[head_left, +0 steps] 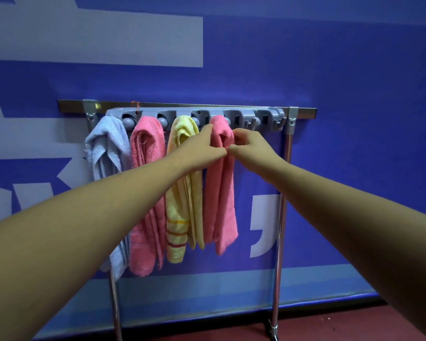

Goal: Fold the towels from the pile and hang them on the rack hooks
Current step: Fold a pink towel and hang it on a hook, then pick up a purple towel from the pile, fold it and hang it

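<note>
1. Right now we are reaching both bare arms forward to the rack, and our hands are meeting at the top of the right pink towel (pixel 220 193).
2. Our left hand (pixel 197 148) is gripping this towel's left edge just below the grey hook bar (pixel 268 113), with the fingers running up along the cloth and the thumb lying across its front.
3. Our right hand (pixel 250 146) is pinching the towel's right edge at about the same height with curled fingers, and the two thumbs are nearly touching.
4. The right pink towel is hanging folded from the fourth place along the bar, and its lower end is dangling free.
5. Three more folded towels are hanging in a row to its left: the yellow towel (pixel 180 217) with orange stripes just beside it, then the left pink towel (pixel 145 193), then the pale blue towel (pixel 108 143) at the far end.
6. Our left forearm is crossing in front of the yellow towel and the left pink towel.
7. Two grey hooks (pixel 250 124) are sticking out of the bar to the right of the towel we are holding.
8. The bar is sitting on a metal stand (pixel 282 217), which is standing against a blue wall (pixel 330 70) with pale lettering, on a dark red floor (pixel 330 323).
</note>
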Available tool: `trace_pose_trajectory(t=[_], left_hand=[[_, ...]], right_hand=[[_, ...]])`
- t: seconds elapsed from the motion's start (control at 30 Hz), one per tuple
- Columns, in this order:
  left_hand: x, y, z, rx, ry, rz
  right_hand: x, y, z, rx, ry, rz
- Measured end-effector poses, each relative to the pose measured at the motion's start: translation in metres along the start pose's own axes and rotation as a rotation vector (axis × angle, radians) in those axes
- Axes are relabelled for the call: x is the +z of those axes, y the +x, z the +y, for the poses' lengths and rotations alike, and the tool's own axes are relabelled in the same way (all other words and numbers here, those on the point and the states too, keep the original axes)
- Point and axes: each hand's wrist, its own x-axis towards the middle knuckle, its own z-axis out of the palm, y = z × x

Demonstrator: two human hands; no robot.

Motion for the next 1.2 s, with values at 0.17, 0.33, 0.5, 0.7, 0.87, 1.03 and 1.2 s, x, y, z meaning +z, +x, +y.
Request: trace_pose_trajectory(t=[0.17,0.33,0.5,0.7,0.87,1.03,1.2], left_hand=[[0.012,-0.027,-0.017,-0.043,-0.109,-0.022],[0.044,-0.089,-0.06,-0.161,-0.103,-0.125],[0.089,-0.163,-0.108,-0.262,0.013,-0.24],[0.146,-0.256,-0.177,-0.441,0.129,-0.355],[0.198,-0.32,-0.222,-0.534,0.139,-0.48],[0.255,-0.37,-0.263,-0.59,0.127,-0.621],[0.308,-0.403,-0.31,-0.615,0.141,-0.771]], right_hand=[[0.01,-0.032,0.01,0.114,0.051,-0.002],[0.04,-0.107,0.03,0.272,-0.165,-0.007],[0.087,-0.189,0.072,0.442,-0.194,-0.09],[0.144,-0.288,0.129,0.637,-0.228,-0.28],[0.186,-0.36,0.188,0.751,-0.291,-0.399],[0.219,-0.415,0.237,0.845,-0.315,-0.567],[0.255,-0.462,0.282,0.878,-0.346,-0.714]])
